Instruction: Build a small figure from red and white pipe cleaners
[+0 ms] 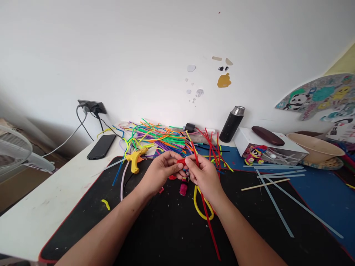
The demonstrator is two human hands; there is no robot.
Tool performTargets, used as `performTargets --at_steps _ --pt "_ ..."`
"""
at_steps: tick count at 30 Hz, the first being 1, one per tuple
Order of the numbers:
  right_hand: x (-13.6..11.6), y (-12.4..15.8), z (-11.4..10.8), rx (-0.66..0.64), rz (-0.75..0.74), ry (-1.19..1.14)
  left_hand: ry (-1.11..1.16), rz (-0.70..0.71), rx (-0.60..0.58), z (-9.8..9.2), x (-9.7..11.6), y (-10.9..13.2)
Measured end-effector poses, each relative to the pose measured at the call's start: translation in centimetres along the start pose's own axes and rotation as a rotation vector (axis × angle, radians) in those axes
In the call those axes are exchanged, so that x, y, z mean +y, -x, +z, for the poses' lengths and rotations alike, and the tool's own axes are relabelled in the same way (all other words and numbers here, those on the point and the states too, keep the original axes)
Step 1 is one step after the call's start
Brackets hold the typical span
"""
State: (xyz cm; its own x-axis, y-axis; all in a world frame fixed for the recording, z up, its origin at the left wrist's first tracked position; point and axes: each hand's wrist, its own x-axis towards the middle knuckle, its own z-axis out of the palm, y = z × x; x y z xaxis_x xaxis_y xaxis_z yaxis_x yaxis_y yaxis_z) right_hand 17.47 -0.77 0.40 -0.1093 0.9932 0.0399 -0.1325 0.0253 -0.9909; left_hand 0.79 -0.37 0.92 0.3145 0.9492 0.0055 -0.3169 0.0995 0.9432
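Between the fingertips of both hands is a red pipe cleaner (181,161), its worked end small and bunched. My left hand (162,171) pinches that end from the left, fingers closed. My right hand (203,175) pinches it from the right, also closed. A long red pipe cleaner strand (211,234) runs past my right hand down to the mat. Just below the hands a small magenta figure (183,187) stands partly hidden. Beside my right wrist lies a yellow loop (195,205) of pipe cleaner or cord.
A yellow glue gun (135,161) lies left, near a black phone (101,147). Behind the hands is a pile of coloured pipe cleaners (166,140). A black flask (232,124), white box (244,140), small colourful figure (255,155) and several glue sticks (277,208) are right, on the mat (161,236) or beyond.
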Motion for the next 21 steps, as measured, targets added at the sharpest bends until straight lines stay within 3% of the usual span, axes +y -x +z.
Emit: performTargets --at_steps 11,21 --pt "1.2 -0.2 -0.7 0.03 -0.074 0.196 -0.101 0.042 0.059 0.2 -0.4 0.0" --pt "1.3 -0.1 -0.6 0.035 -0.068 0.196 -0.558 0.259 0.144 0.7 -1.0 0.9"
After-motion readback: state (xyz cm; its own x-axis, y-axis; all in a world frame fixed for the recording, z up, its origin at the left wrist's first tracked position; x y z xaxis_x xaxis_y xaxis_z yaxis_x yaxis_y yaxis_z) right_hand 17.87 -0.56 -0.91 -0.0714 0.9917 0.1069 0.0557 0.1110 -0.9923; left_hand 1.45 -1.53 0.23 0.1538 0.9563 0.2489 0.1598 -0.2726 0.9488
